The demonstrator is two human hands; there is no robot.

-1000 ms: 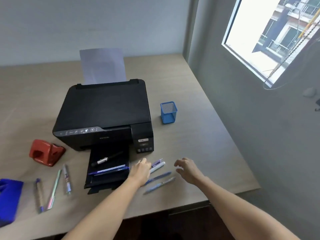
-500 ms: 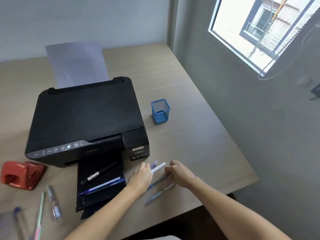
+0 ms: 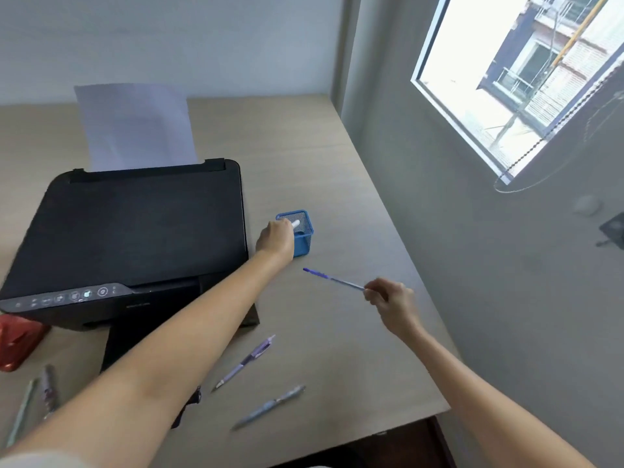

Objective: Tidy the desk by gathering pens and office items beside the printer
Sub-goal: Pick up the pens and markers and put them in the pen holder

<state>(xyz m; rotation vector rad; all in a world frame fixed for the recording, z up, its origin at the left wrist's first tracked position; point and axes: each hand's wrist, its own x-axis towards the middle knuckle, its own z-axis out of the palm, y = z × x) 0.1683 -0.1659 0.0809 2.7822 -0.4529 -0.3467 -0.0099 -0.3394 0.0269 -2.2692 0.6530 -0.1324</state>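
Observation:
A blue mesh pen cup (image 3: 303, 241) stands on the desk just right of the black printer (image 3: 135, 231). My left hand (image 3: 275, 239) is at the cup's rim, shut on a white pen (image 3: 295, 224) whose end pokes over the cup's opening. My right hand (image 3: 388, 298) is lower right, above the desk, pinching a thin blue pen (image 3: 332, 279) that points left toward the cup. A purple pen (image 3: 246, 361) and a blue-grey pen (image 3: 270, 407) lie on the desk near the front edge.
A red hole punch (image 3: 13, 342) sits at the far left, with more pens (image 3: 33, 396) in front of it. A paper sheet (image 3: 135, 126) stands in the printer's rear feed. The printer's output tray (image 3: 128, 342) juts forward under my left arm. The desk edge and wall are on the right.
Both hands lifted pens from the front of the desk. My left hand carried the white pen up to the blue cup; my right hand raised the thin blue pen. The view shifted right.

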